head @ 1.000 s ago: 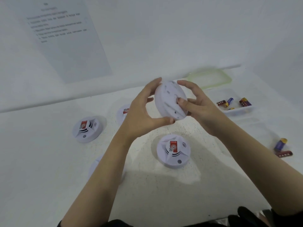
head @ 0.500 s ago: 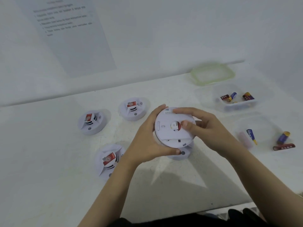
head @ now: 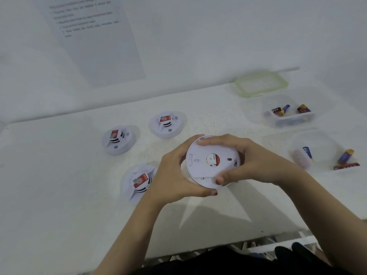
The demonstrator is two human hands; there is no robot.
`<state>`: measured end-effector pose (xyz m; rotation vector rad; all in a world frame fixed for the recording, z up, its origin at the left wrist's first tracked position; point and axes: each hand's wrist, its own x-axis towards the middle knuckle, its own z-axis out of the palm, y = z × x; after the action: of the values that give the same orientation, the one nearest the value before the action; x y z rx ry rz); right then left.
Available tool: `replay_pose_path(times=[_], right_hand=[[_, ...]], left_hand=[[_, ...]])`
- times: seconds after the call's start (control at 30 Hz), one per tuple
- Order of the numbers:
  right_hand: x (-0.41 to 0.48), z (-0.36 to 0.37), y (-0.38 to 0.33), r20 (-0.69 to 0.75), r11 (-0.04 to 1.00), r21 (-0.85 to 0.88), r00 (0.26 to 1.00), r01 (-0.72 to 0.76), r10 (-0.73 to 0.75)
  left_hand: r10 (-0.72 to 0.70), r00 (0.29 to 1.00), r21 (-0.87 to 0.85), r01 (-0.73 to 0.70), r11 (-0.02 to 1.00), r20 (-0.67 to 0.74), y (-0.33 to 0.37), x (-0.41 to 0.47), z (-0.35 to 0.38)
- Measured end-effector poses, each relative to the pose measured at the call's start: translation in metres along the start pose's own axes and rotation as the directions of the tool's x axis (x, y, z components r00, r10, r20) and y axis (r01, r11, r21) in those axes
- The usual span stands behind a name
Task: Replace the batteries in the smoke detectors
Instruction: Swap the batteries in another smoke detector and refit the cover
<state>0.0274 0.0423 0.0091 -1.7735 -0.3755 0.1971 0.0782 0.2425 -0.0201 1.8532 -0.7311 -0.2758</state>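
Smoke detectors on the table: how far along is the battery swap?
Done: nothing certain. The loose batteries beside the tubs may be old ones. In hand: the left hand and right hand hold one detector back-up, and its back looks closed. Left: three other detectors lie face-up on the table, apparently untouched. Spare batteries wait in the far tub.

3 smoke detectors (head: 167, 124) blocking left, 2 battery tubs (head: 278, 120) blocking right, open table (head: 218, 215) nearside
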Motion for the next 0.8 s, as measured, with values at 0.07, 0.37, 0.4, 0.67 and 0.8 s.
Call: replay_pose_path(times=[0.07, 0.37, 0.4, 0.67, 0.8], right_hand=[[0.001, 0.001, 0.000, 0.021, 1.000, 0.001, 1.000, -0.017, 0.017], [0.002, 0.001, -0.006, 0.086, 0.980, -0.195, 0.995, -0.036, 0.053], [0.002, 0.000, -0.005, 0.047, 0.959, -0.284, 0.998, -0.018, 0.033], [-0.009, -0.001, -0.011, -0.025, 0.525, -0.847, 0.981, 0.080, -0.191], [-0.009, 0.001, -0.007, 0.057, 0.392, -0.910, 0.976, 0.138, -0.210]], left_hand=[[0.013, 1.000, 0.000, -0.013, 1.000, -0.006, 0.001, -0.004, -0.001], [0.041, 0.999, 0.019, -0.041, 0.999, -0.008, -0.001, -0.014, -0.004], [0.035, 0.999, 0.015, -0.034, 0.999, -0.012, -0.003, -0.014, -0.005], [0.035, 0.999, 0.040, -0.034, 0.999, -0.008, -0.011, -0.013, 0.002], [0.016, 1.000, 0.043, -0.017, 0.999, 0.006, -0.011, -0.011, 0.008]])
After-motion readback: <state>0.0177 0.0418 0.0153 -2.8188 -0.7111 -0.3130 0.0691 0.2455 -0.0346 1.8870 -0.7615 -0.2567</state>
